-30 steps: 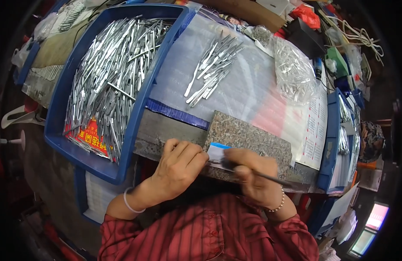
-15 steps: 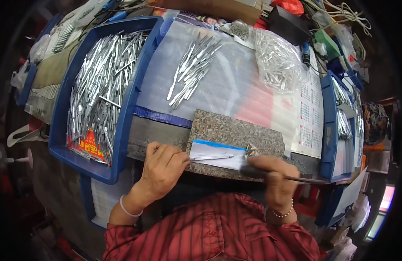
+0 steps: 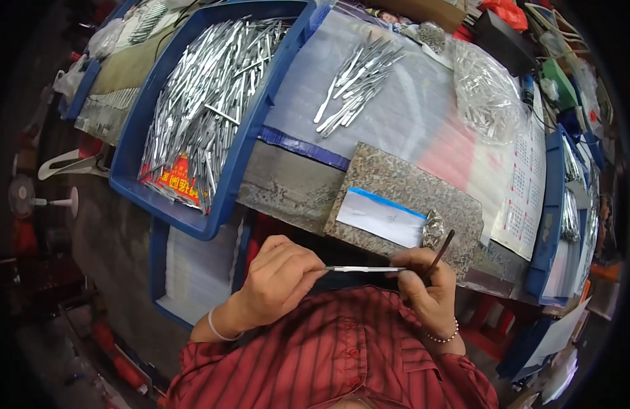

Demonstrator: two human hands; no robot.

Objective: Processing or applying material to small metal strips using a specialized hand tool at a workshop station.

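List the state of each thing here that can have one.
Left hand: closed, pinching the thin metal rod
Right hand: closed on the dark stick, at the rod's other end
Thin metal rod: held roughly level
Dark stick: slanted, upper end sticking out
Paper: flat on the stone slab
Stone slab: lying flat
Large blue tray: open, heaped with metal pieces
Loose rods: bunched, uncontained
Clear bag: filled; closure unclear

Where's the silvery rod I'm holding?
In the head view, the silvery rod is held between the left hand and right hand, just right of centre, below the stone slab.
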